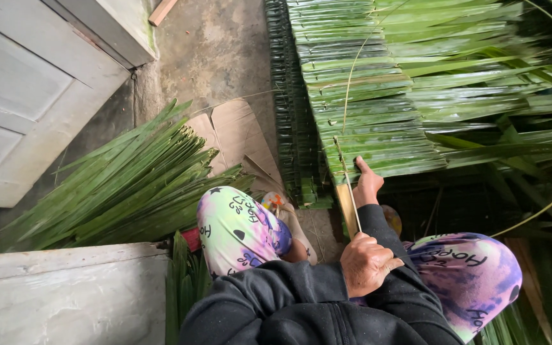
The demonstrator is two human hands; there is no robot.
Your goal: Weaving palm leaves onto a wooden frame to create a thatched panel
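I sit with my knees in tie-dye trousers (241, 230) under a wide panel of folded green palm leaves (378, 96). My right hand (367, 185) reaches forward and grips the panel's near edge, where the last leaf folds over a flat wooden slat (346, 207). Closer to my body, my left hand (365, 262) is closed in a fist around a thin pale strip (352, 198). That strip runs up past my right hand into the leaves. A longer thin strip (351, 70) curves up across the panel.
A heap of loose palm leaves (129, 185) lies on the concrete floor at left, beside flattened cardboard (237, 131). Stacked finished leaf panels (292, 96) stand edge-on left of the working panel. A grey door (27, 102) and a concrete slab (65, 294) bound the left side.
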